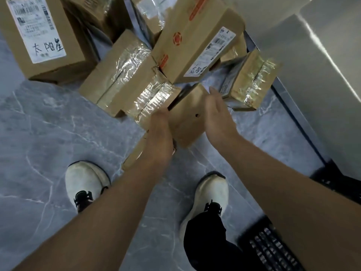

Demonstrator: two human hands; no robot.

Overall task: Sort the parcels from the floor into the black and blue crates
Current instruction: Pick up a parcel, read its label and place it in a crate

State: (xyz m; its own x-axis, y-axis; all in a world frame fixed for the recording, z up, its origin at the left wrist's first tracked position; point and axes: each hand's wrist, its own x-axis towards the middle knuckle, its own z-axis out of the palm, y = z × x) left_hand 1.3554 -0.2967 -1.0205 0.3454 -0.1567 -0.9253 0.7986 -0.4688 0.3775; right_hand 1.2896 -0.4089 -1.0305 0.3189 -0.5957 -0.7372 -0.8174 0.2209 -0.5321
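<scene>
- Hands first: the left hand (159,130) and the right hand (218,116) press on the two sides of a small brown box (187,122). So the grip is two flat palms squeezing the box. The fingers do not look curled under it.
- Slipping could happen. The box is smooth card, and flat palms may not hold it well. I think it could slide down and drop onto the floor (48,133).
- The box sits low at the front of the pile, touching the taped box (132,89) beside it. The long box (197,42) leans over it from above. I cannot tell if they touch. If the small box comes out fast, the long box might tip down.
- Toes are near. The shoes (213,194) stand just below the box, so a dropped box could land on a foot.
- The black crate (273,249) is by the right leg, partly hidden by the arm. A swing that way could bump its rim.
- I see no blue crate, so a wrong drop spot is possible.
</scene>
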